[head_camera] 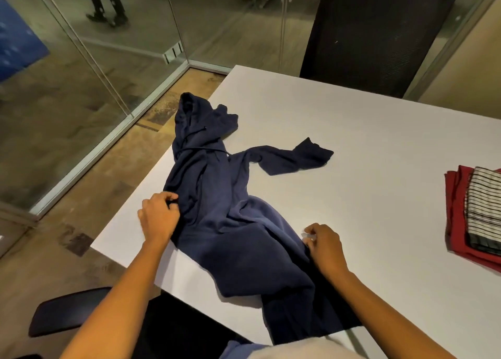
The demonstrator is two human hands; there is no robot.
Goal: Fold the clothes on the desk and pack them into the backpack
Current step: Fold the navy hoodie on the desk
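- No words, brand marks, numbers or signs could be read anywhere in view.
- The navy hoodie and the folded clothes at the tabletop's right edge showed no legible label.

White desk: navy hoodie, folded clothes.

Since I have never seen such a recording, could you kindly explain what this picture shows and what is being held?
There is no machine here: a person wears a camera on the head, so this single picture looks forward and down at their two bare hands. On the white desk lies a rumpled navy hoodie, its hood pointing away and one sleeve stretched to the right. The left hand pinches the hoodie's left edge; the right hand pinches its right edge. At the right border sits a folded red cloth with a folded striped garment on top.
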